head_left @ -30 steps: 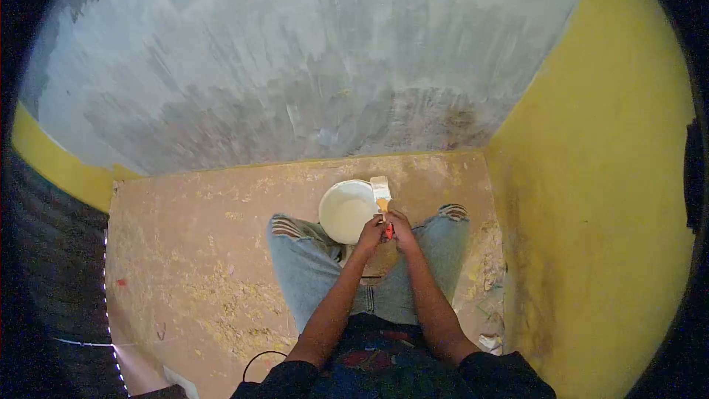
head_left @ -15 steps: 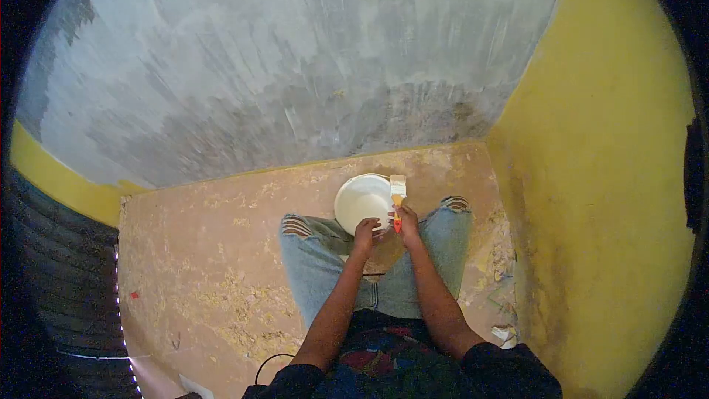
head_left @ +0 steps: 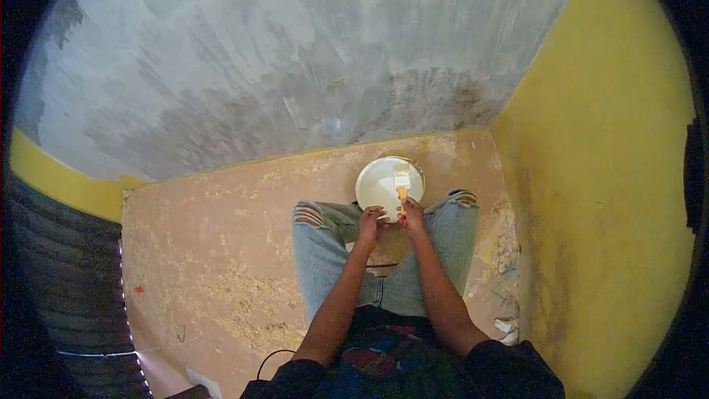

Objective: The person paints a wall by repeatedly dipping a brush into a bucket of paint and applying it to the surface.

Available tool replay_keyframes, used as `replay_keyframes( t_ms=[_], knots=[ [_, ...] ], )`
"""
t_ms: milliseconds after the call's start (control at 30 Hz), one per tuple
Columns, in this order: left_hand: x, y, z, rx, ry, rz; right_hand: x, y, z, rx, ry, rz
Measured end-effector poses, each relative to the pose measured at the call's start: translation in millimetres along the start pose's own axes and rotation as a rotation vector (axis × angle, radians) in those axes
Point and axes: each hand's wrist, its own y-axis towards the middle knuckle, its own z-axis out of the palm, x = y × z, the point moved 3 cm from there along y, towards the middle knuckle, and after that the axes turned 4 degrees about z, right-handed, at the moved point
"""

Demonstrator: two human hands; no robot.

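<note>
A white bucket [head_left: 362, 174] sits on the floor between my knees, pale inside, with its wire handle along the far right rim. My left hand [head_left: 372, 224] has its fingers curled over the near rim of the bucket. In my right hand [head_left: 411, 217] is a flat paintbrush [head_left: 401, 179] with a yellow and red handle, gripped low on that handle. Its pale, coated bristles point away from me, over the bucket's opening. Part of the handle is hidden by my fingers.
Ahead rises a wall [head_left: 244, 52] patchily coated grey and white. A yellow wall [head_left: 605, 162] stands on the right. Yellowish flakes [head_left: 251, 288] litter the brown floor [head_left: 192, 214]. A dark corrugated surface [head_left: 66, 281] is at left, and a crumpled white scrap [head_left: 507, 329] lies at right.
The bucket has shifted forward and right in view, away from my body. The paintbrush has gone from beside the right rim to over the opening, still in my right hand.
</note>
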Motion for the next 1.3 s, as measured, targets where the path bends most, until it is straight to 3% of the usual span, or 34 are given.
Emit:
replay_keyframes(
  t_ms=[67, 200, 267, 500, 667, 767, 1000, 1200, 1300],
  knots=[
    [-1.7, 3.5, 0.0, 0.051, 0.045, 0.081, 0.9, -0.8, -1.4, -0.048, -0.058, 0.022],
    [-5.1, 12.7, 4.6, 0.018, -0.015, 0.064, 3.5, -1.2, -1.7, -0.113, -0.14, -0.002],
    [-5.4, 12.7, 4.5, 0.002, -0.081, 0.01, 5.6, -1.5, -1.6, -0.128, -0.154, -0.11],
    [-3.7, 15.1, 4.1, -0.026, -0.055, -0.003, -8.9, 16.4, -14.5, -0.287, -0.069, -0.073],
    [-2.1, 28.9, -6.4, 0.154, -0.149, 0.044, -18.5, 27.4, -20.0, -0.4, -0.083, -0.145],
    [-10.6, 27.3, -12.3, 0.276, -0.106, 0.136, -7.8, 12.9, -17.3, -0.352, 0.04, -0.124],
    [-31.7, 23.4, 3.0, 0.418, -0.204, 0.125, 26.4, -32.3, -21.9, -0.253, 0.279, -0.204],
    [-29.8, 20.4, 31.1, 0.418, -0.328, 0.091, 39.8, -50.3, -31.6, -0.395, 0.296, -0.259],
    [-25.8, 19.5, 43.1, 0.372, -0.339, 0.08, 55.6, -64.7, -30.6, -0.363, 0.376, -0.348]
  ],
)
